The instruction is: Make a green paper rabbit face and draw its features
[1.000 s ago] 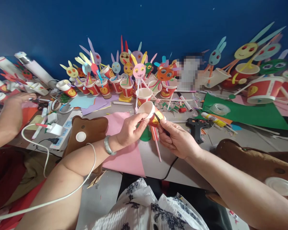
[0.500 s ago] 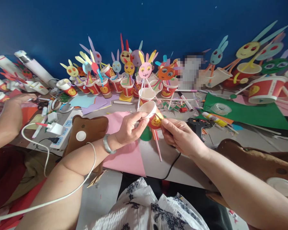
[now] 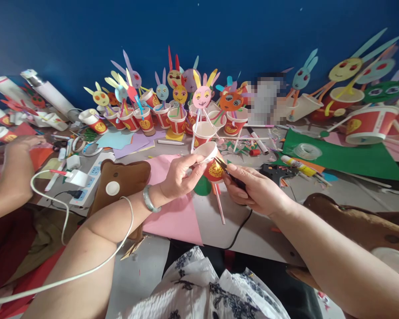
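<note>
My left hand (image 3: 184, 173) grips the rim of a red and yellow paper cup (image 3: 216, 171), fingers and thumb pinching its wall. The cup is tilted, its white mouth facing up and to the left. In my right hand (image 3: 252, 188) is a pair of dark scissors (image 3: 234, 178), their narrow blades pointing up and left against the cup's side, just below the rim. Whether the blades go through the wall I cannot tell. Beneath the cup a pale pink stick (image 3: 220, 208) slants down, partly hidden above. A green paper disc (image 3: 202, 186) lies just behind my left fingers.
Behind stand several cups with paper animal faces, one with a pink face (image 3: 202, 98). Pink paper (image 3: 173, 212) lies under my left wrist. A glue gun (image 3: 275, 172) is at right, a power strip (image 3: 93, 177) at left. A white cable (image 3: 86, 277) crosses my left forearm. Another person's arm (image 3: 15, 177) reaches in.
The scissors have turned, and their dark handle now shows beside my right hand, with the blades spread a little. My left hand and the cup have hardly moved. The other person's hand has shifted slightly.
</note>
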`<state>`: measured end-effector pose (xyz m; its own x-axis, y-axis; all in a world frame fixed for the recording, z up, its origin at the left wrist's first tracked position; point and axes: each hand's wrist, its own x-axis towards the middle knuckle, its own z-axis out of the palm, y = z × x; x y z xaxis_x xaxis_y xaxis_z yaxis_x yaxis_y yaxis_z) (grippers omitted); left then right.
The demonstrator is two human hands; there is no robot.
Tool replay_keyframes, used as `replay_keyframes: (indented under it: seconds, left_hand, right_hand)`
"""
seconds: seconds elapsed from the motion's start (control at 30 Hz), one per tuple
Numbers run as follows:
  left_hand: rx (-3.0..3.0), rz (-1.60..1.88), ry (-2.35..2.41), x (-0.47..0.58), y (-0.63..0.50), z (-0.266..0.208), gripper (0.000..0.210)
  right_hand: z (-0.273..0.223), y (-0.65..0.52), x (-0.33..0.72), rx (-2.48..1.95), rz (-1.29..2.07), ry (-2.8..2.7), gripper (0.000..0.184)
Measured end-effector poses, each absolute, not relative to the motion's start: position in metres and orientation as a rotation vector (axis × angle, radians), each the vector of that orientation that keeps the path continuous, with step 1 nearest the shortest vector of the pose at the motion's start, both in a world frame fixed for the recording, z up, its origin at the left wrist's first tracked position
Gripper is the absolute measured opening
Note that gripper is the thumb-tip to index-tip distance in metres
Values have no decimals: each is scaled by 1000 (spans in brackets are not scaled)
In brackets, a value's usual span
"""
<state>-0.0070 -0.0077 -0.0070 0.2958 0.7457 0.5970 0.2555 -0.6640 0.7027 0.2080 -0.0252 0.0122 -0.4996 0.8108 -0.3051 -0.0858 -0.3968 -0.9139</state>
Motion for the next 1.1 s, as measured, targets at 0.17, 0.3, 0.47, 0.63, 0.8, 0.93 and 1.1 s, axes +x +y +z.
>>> replay_keyframes:
  seconds: [0.17, 0.3, 0.47, 0.63, 0.8, 0.93, 1.1]
  left_hand:
    - [2119, 1345, 861, -8, -7, -8, 25]
    - [2153, 1338, 842, -8, -7, -7, 26]
    - [2117, 1315, 862, -8, -8, -4, 32]
    - [2075, 1288, 852, -8, -8, -4, 32]
    - [2035, 1270, 854, -8, -9, -2, 30]
    - [2013, 1288, 791, -8, -9, -2, 26]
    - [1882, 1254, 803, -9, -9, 0, 31]
  right_hand:
    - [16, -23, 211, -987, 2042, -1180, 48]
    - [17, -22, 214, -957, 2093, -1178, 48]
    - [17, -21, 215, -986, 2075, -1171, 47]
    - [15, -20, 217, -996, 2088, -1154, 50]
    - [15, -23, 216, -992, 2059, -1169, 51]
    - [17, -24, 215, -993, 2002, -1172, 51]
    - [19, -21, 219, -1048, 1866, -1337, 56]
